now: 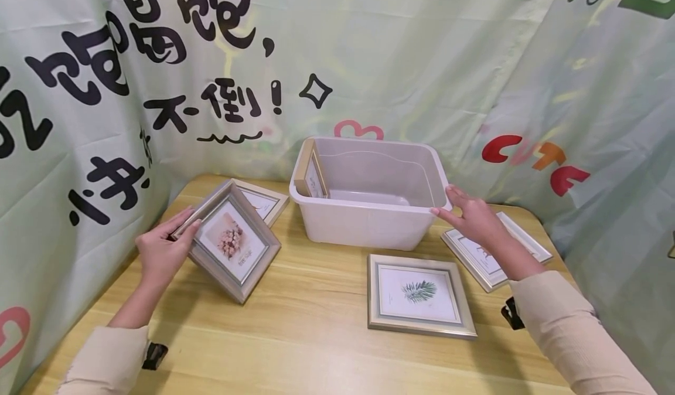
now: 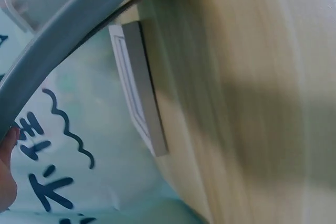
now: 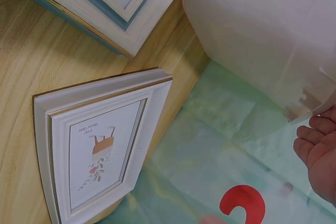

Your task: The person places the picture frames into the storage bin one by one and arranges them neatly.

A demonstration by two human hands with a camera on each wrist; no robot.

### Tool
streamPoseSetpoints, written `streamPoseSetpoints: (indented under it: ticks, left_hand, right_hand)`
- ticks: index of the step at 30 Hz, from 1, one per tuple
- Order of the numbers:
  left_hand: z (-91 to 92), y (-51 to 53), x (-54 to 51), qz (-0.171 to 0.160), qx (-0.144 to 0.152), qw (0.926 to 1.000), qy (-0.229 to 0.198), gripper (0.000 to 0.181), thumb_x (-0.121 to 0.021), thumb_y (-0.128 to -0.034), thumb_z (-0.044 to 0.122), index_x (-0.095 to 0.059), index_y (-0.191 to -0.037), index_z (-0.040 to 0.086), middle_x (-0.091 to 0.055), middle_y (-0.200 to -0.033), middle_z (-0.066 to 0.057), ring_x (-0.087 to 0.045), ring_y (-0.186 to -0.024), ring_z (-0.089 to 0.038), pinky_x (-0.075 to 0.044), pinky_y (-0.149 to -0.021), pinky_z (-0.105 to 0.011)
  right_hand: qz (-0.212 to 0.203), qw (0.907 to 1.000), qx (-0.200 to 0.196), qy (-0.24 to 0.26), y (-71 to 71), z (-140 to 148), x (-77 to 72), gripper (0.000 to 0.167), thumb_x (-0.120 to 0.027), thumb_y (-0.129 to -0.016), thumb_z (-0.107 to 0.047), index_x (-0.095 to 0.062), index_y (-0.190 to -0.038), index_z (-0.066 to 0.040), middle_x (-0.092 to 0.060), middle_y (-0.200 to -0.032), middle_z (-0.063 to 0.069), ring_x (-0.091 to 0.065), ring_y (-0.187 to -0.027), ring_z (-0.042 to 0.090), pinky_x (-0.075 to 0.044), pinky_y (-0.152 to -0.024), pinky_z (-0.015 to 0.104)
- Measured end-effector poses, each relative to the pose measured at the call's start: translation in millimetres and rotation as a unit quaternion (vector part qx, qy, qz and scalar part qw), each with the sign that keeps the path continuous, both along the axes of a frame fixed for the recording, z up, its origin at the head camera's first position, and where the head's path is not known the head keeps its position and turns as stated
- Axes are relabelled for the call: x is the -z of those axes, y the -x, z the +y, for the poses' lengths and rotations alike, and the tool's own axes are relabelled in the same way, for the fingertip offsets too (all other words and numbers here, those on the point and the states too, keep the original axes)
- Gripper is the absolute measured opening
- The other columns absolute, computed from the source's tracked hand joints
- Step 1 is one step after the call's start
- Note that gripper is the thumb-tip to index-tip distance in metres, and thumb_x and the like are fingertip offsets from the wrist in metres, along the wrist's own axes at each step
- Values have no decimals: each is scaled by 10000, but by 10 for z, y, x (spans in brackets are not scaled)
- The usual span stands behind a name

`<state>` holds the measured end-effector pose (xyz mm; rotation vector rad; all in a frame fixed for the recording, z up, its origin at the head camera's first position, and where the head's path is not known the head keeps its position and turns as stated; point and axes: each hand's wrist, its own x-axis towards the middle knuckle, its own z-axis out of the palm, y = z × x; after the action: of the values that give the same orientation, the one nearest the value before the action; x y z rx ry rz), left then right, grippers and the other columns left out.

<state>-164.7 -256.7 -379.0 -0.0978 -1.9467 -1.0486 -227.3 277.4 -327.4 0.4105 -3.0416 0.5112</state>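
Observation:
My left hand [image 1: 164, 251] grips the upper left corner of a grey-silver picture frame [image 1: 200, 261] with a flower bouquet print. The picture frame is tilted, raised above the table at the left; its grey edge [image 2: 63, 30] crosses the left wrist view. At the right front corner of a pale plastic bin [image 1: 364, 222], my right hand [image 1: 474, 219] holds the rim between thumb and fingers. One wooden picture frame [image 1: 304, 166] stands on edge inside the bin's left end. The right wrist view shows my right fingers [image 3: 315, 140] against the bin's outer wall [image 3: 252, 40].
A picture frame with a green leaf print [image 1: 419, 295] lies flat in front of the bin. Behind the held one lies a light picture frame [image 1: 276, 204]. To the right, a white picture frame [image 1: 519, 237] lies near another picture frame [image 1: 469, 260]. Printed curtains [image 1: 422, 61] surround the wooden table [image 1: 295, 336].

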Motion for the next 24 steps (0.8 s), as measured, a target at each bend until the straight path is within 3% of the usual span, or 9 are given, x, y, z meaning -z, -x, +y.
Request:
streamPoseSetpoints:
  ticks: [3, 8, 24]
  left_hand:
    - [73, 11, -28, 401, 116, 9983, 396, 290, -760, -640, -114, -710, -923, -72, -663, -916, -279, -527, -921, 229, -397, -793, 33]
    - [166, 31, -67, 767, 241, 9935, 811, 300, -759, -614, -124, -704, -907, -89, -660, -905, -283, -520, -966, 210, -398, -834, 14]
    - [361, 14, -87, 1321, 401, 9805, 1401, 299, -743, -599, -139, -697, -893, -110, -671, -870, -284, -534, -1011, 111, -410, -889, -48]
  right_hand:
    - [-13, 10000, -11, 2, 2, -1, 3, 808, -516, -895, -511, -252, -1424, 39, -257, -1468, 286, -291, -1318, 474, -300, -1029, 610]
    - [-50, 10000, -10, -5, 9, 5, 4, 808, -504, -900, -515, -240, -1429, 37, -242, -1477, 283, -290, -1315, 478, -306, -1027, 609]
    - [-86, 9999, 58, -35, -7, -6, 6, 806, -496, -902, -519, -234, -1436, 25, -235, -1481, 280, -284, -1316, 485, -300, -1025, 617]
